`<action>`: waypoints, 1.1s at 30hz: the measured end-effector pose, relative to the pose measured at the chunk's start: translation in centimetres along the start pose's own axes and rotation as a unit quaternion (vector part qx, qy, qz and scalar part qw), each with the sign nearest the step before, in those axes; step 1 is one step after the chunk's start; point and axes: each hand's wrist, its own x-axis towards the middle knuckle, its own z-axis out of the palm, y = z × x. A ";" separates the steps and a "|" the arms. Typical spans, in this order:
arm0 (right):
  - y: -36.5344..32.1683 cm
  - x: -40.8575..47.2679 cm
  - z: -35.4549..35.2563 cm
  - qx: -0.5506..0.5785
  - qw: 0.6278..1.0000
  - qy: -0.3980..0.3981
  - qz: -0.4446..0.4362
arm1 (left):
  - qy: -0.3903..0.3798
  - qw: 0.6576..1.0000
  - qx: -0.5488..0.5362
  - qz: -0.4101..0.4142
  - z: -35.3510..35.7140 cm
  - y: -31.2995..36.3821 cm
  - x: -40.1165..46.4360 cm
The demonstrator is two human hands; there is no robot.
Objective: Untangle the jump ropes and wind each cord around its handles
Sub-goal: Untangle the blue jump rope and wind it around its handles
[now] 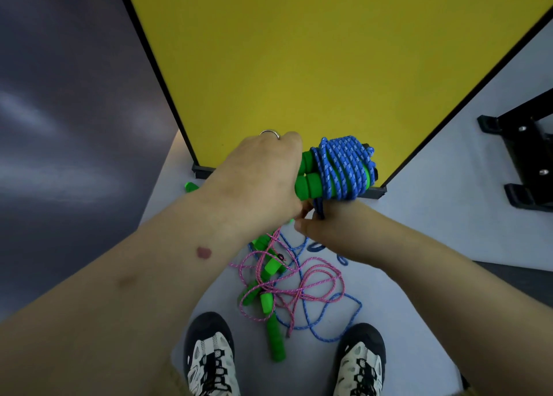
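1. Winding of one rope looks nearly done: the blue cord [341, 168] sits coiled round a pair of green handles [308, 175], gripped at their ends by the left hand [263, 174].
2. Just below the handles, the right hand [326, 225] pinches the cord's loose tail, probably to tuck it.
3. Left to do: below the handles, on the floor [419, 216], a pink rope [299, 285] and another blue rope [335, 321] lie tangled together.
4. Behind the handles stands a yellow panel [299, 51]; two shoes [209, 356] flank the tangle.

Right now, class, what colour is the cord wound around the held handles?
Blue with lighter flecks, the wound cord on green handles; head view.
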 end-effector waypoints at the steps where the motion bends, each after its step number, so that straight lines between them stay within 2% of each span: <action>1: -0.2 -0.1 0.1 0.013 1.000 -0.007 0.007 | 0.017 1.000 0.000 -0.002 0.1 0.0 0.1; 5: -1.2 -0.8 -0.3 0.048 0.996 -0.055 0.053 | 0.048 0.999 -0.003 -0.020 0.6 -0.4 0.0; 10: -3.2 -2.4 -2.4 0.035 0.994 -0.076 0.069 | 0.038 0.999 -0.004 -0.022 0.7 -1.1 0.0; 12: -3.6 -2.8 -3.6 0.071 0.990 -0.086 0.085 | 0.037 0.999 0.008 -0.016 0.6 -1.0 0.1; 15: -4.1 -3.1 -5.1 0.175 0.974 -0.127 0.071 | 0.045 0.998 0.027 -0.018 0.6 -1.3 0.3; 17: -4.0 -3.1 -6.0 0.205 0.968 -0.135 0.058 | 0.054 0.998 0.036 -0.008 1.0 -1.8 0.5; 19: -3.7 -2.7 -6.5 0.222 0.967 -0.114 0.058 | 0.056 0.998 0.034 0.004 1.3 -2.0 0.4; 22: -3.3 -1.8 -7.3 0.212 0.974 -0.037 0.074 | 0.039 0.998 0.042 0.019 1.5 -1.8 0.6; 27: -2.8 -0.4 -8.6 0.021 0.996 0.063 0.051 | 0.003 0.998 0.061 0.034 1.3 -1.3 0.5; 30: -2.7 0.2 -9.4 -0.022 0.994 0.099 0.051 | -0.010 0.998 0.056 0.034 1.0 -1.0 0.4; 33: -2.4 1.0 -9.6 -0.018 0.992 0.111 0.056 | -0.020 0.997 0.061 0.032 0.5 -0.6 0.1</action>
